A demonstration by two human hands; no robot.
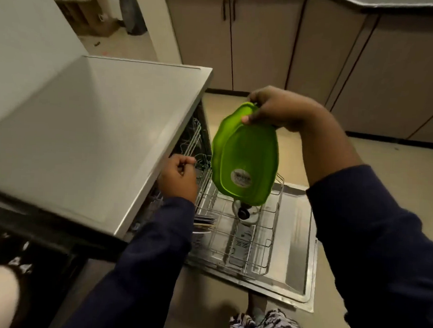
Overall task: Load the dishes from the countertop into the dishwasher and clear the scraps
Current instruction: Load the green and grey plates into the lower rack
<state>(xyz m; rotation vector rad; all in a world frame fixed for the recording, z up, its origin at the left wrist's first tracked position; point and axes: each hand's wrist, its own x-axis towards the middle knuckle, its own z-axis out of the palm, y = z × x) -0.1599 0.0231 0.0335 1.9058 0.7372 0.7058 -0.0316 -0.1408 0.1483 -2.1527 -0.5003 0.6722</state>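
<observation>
My right hand (278,109) pinches the top edge of a green plastic lid (246,158) with a round sticker, holding it upright over the pulled-out lower rack (264,241) of the dishwasher. My left hand (178,178) reaches under the dishwasher's top panel (91,132) and grips a wire of the upper rack (194,142). In the lower rack lie a glass pot lid with a black knob (244,213) and a few plates (203,224) at its left side. The open dishwasher door (294,233) lies flat beneath the rack.
Beige cabinets (262,40) line the far wall and right side. Tan floor runs between them and the dishwasher. A cardboard box (90,11) and a dark bag (132,11) sit in a doorway at the back left. My patterned clothing (272,327) shows at the bottom.
</observation>
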